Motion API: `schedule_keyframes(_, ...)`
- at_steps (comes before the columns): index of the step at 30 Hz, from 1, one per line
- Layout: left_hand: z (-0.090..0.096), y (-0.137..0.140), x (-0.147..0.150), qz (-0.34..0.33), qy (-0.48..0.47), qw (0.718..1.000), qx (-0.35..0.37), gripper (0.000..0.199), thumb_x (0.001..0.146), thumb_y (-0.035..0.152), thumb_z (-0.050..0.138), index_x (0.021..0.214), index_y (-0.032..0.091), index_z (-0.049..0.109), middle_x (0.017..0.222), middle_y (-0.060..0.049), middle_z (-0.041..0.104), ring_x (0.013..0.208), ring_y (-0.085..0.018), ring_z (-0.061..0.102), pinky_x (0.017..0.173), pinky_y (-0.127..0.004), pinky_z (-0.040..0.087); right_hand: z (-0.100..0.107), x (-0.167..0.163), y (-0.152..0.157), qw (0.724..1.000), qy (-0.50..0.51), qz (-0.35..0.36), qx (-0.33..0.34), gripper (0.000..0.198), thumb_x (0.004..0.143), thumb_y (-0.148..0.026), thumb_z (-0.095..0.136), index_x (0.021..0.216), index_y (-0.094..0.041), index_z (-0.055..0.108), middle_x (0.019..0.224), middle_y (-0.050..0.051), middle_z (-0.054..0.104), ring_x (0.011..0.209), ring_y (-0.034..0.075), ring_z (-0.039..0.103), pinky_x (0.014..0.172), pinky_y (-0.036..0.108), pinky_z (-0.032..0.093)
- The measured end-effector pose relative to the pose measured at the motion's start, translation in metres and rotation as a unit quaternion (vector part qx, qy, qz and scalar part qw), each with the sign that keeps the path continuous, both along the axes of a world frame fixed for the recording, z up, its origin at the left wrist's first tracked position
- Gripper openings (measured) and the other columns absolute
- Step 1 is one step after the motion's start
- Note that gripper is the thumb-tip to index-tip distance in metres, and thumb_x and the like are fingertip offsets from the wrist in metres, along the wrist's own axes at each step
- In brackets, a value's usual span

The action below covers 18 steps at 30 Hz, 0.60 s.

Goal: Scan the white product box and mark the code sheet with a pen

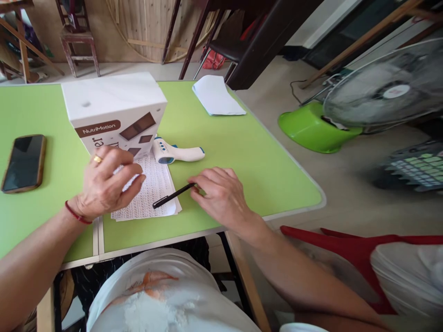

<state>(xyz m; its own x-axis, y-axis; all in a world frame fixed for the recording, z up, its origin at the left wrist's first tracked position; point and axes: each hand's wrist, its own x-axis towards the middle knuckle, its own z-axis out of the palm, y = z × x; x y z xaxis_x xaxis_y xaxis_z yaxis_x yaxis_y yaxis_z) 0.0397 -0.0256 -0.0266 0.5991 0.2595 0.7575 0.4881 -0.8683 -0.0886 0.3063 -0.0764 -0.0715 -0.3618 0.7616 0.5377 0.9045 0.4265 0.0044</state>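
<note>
A black pen (173,195) is pinched by one end in my right hand (221,196), its other end slanting down to the left over handwritten sheets of paper (148,196). My left hand (112,180), with a gold ring and a red wrist cord, hovers over the left part of the sheets with its fingers curled in; nothing shows in them. Just behind it stands a white NutriMotion box (117,97), its lower front partly hidden by that hand. Touching or close beside the box lies a white and blue infrared thermometer (178,153), its handle pointing right.
On the green table (263,170) a smartphone (24,163) lies at the left. White papers (218,94) rest near the far right edge. Beyond the table stand a fan (387,90), a green stool (318,127) and a small wooden chair (78,41). A red chair (332,240) is at my right.
</note>
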Motion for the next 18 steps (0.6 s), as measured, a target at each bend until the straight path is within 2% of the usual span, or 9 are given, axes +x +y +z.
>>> schedule_keyframes(2,0.004,0.002,-0.006,0.043,-0.081,0.995,0.045,0.022,0.078,0.019,0.068,0.097,0.020,0.058,0.093,-0.007,0.052,0.086,-0.024,0.054,0.073,-0.041,0.045,-0.003,0.000,-0.002,1.000,-0.018,0.002,-0.015,0.016,0.077,-0.008,0.060,0.077,-0.018,0.071,0.072,0.003,0.070,0.069,0.019,0.058,0.068,0.032,0.036)
schedule_keyframes(5,0.003,0.012,-0.012,0.099,-0.192,0.974,0.071,0.038,0.075,0.031,0.070,0.109,0.023,0.055,0.100,-0.009,0.048,0.096,-0.027,0.052,0.081,-0.047,0.045,-0.008,0.000,-0.004,0.999,-0.021,-0.003,-0.028,0.017,0.078,-0.009,0.059,0.077,-0.018,0.072,0.072,0.004,0.070,0.069,0.019,0.058,0.069,0.032,0.036)
schedule_keyframes(8,-0.004,0.025,-0.015,0.122,-0.269,0.951,0.091,0.056,0.074,0.050,0.069,0.121,0.027,0.050,0.109,-0.010,0.048,0.105,-0.030,0.048,0.087,-0.054,0.042,-0.011,0.000,-0.004,0.999,-0.013,-0.016,-0.039,0.018,0.081,-0.010,0.058,0.080,-0.019,0.074,0.074,0.004,0.071,0.072,0.019,0.059,0.071,0.033,0.036)
schedule_keyframes(10,-0.008,0.031,-0.016,0.137,-0.316,0.935,0.084,0.064,0.072,0.059,0.067,0.124,0.028,0.047,0.115,-0.010,0.047,0.108,-0.031,0.047,0.083,-0.054,0.044,-0.011,0.000,-0.004,0.999,-0.011,-0.018,-0.043,0.018,0.082,-0.011,0.057,0.082,-0.018,0.074,0.074,0.005,0.071,0.072,0.020,0.058,0.071,0.033,0.035)
schedule_keyframes(14,-0.010,0.029,-0.019,0.172,-0.334,0.926,-0.034,0.067,0.075,0.059,0.068,0.131,0.033,0.041,0.129,-0.007,0.044,0.119,-0.031,0.047,0.089,-0.056,0.044,-0.010,0.000,-0.004,0.998,-0.019,-0.016,-0.054,0.019,0.083,-0.011,0.056,0.082,-0.017,0.074,0.074,0.005,0.071,0.072,0.020,0.059,0.071,0.033,0.035)
schedule_keyframes(18,-0.012,0.028,-0.024,0.157,-0.324,0.920,-0.151,0.077,0.076,0.061,0.070,0.137,0.034,0.034,0.137,-0.006,0.041,0.131,-0.032,0.042,0.098,-0.057,0.042,-0.002,0.000,0.001,0.995,-0.028,-0.006,-0.099,0.021,0.082,-0.011,0.055,0.088,-0.016,0.075,0.077,0.006,0.072,0.074,0.020,0.060,0.072,0.034,0.036)
